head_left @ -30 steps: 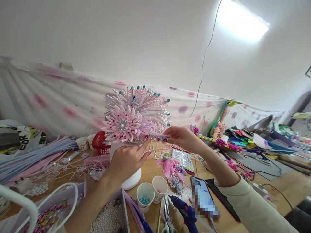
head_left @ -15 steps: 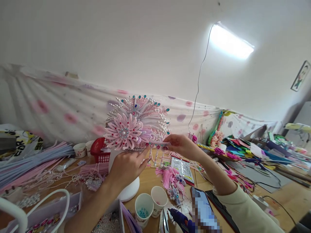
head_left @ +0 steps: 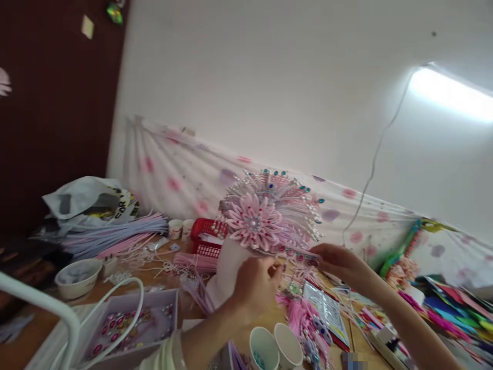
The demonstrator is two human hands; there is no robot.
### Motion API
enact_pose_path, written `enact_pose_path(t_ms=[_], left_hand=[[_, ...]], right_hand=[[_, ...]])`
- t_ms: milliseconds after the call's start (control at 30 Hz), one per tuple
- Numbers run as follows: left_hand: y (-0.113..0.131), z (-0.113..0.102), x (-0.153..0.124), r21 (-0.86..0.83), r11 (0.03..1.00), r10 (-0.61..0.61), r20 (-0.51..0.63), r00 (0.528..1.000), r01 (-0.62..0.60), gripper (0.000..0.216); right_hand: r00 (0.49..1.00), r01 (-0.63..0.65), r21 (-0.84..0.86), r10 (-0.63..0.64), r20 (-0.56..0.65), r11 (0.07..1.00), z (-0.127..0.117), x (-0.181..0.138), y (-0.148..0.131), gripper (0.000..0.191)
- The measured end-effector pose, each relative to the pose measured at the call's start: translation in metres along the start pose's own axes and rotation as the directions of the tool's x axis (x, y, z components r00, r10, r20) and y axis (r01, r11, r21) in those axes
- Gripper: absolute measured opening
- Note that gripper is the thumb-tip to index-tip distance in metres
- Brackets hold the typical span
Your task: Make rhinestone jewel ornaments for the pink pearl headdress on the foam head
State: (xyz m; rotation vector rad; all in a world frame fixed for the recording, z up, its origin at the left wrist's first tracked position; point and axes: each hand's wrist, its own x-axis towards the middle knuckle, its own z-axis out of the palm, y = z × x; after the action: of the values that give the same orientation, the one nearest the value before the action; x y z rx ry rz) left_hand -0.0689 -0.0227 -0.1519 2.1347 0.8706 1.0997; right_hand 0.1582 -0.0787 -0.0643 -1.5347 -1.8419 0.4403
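Note:
A pink and lilac headdress (head_left: pixel 252 223) with a big looped flower, pearl sprays and blue-green gems sits on a white head-shaped stand (head_left: pixel 229 267). From its lower edge a narrow band (head_left: pixel 298 255) set with red and green gems sticks out to the right. My right hand (head_left: pixel 339 261) pinches the far end of this band. Just below the band and in front of the stand is my left hand (head_left: pixel 254 285), its fingers curled together; whatever they hold is too small and blurred to name. Behind its fingertips lies a pink tassel (head_left: pixel 296 313) with beaded ornaments.
Two paper cups (head_left: pixel 264 349) stand at the front, one with teal beads. A gem box (head_left: pixel 134 329) and white curved tube (head_left: pixel 69 318) are at left. Behind are a red basket (head_left: pixel 208 249) and lilac strips (head_left: pixel 119 234). Coloured sheets (head_left: pixel 454 308) lie at right.
The view has swung left, showing the dark door and gem box. My left hand's fingers, stretched against the band before, are now curled below it. My right hand still pinches the band's end.

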Motion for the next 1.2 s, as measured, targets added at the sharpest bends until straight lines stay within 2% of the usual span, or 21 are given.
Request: enact_pose_path(t_ms=[100, 167, 233, 333, 433, 533, 633, 767, 1000, 1200], left_hand=[[0.003, 0.012, 0.003, -0.158, 0.979, -0.122, 0.041, 0.992, 0.127, 0.028], [0.005, 0.015, 0.004, -0.221, 0.960, -0.159, 0.082, 0.984, 0.174, 0.033], [0.005, 0.010, 0.002, -0.257, 0.953, -0.133, 0.118, 0.984, 0.159, 0.034], [0.005, -0.007, -0.006, -0.243, 0.968, -0.024, 0.152, 0.988, 0.061, 0.030], [0.001, -0.026, -0.014, -0.132, 0.991, 0.050, 0.155, 0.987, -0.029, 0.028], [-0.004, -0.040, -0.018, 0.037, 0.990, 0.126, 0.149, 0.981, -0.133, 0.037], [-0.010, -0.042, -0.017, 0.203, 0.945, 0.215, 0.205, 0.955, -0.256, 0.051], [-0.011, -0.034, -0.011, 0.388, 0.852, 0.257, 0.273, 0.927, -0.351, 0.060], [-0.005, -0.028, -0.005, 0.547, 0.746, 0.268, 0.277, 0.923, -0.380, 0.060], [-0.003, -0.030, 0.000, 0.544, 0.757, 0.260, 0.255, 0.931, -0.361, 0.054]], right_hand=[[0.997, -0.074, -0.028, 0.074, -0.012, 0.997, 0.001, -0.001, 0.000, 0.055], [0.992, -0.118, -0.031, 0.116, -0.053, 0.993, 0.001, -0.003, 0.004, 0.053], [0.983, -0.164, -0.043, 0.159, -0.094, 0.986, -0.002, -0.002, 0.012, 0.055], [0.972, -0.217, -0.084, 0.207, -0.115, 0.973, -0.007, 0.000, 0.019, 0.061], [0.966, -0.227, -0.091, 0.212, -0.150, 0.970, -0.005, -0.002, 0.011, 0.062], [0.974, -0.183, -0.075, 0.171, -0.149, 0.980, 0.004, -0.007, -0.007, 0.059], [0.970, -0.188, -0.033, 0.180, -0.164, 0.982, 0.013, -0.009, -0.012, 0.064], [0.966, -0.178, 0.033, 0.181, -0.182, 0.983, 0.015, -0.009, 0.000, 0.066], [0.983, -0.080, 0.134, 0.100, -0.151, 0.988, 0.016, -0.010, 0.010, 0.062], [0.991, -0.020, 0.189, 0.045, -0.127, 0.982, 0.015, -0.009, 0.013, 0.055]])
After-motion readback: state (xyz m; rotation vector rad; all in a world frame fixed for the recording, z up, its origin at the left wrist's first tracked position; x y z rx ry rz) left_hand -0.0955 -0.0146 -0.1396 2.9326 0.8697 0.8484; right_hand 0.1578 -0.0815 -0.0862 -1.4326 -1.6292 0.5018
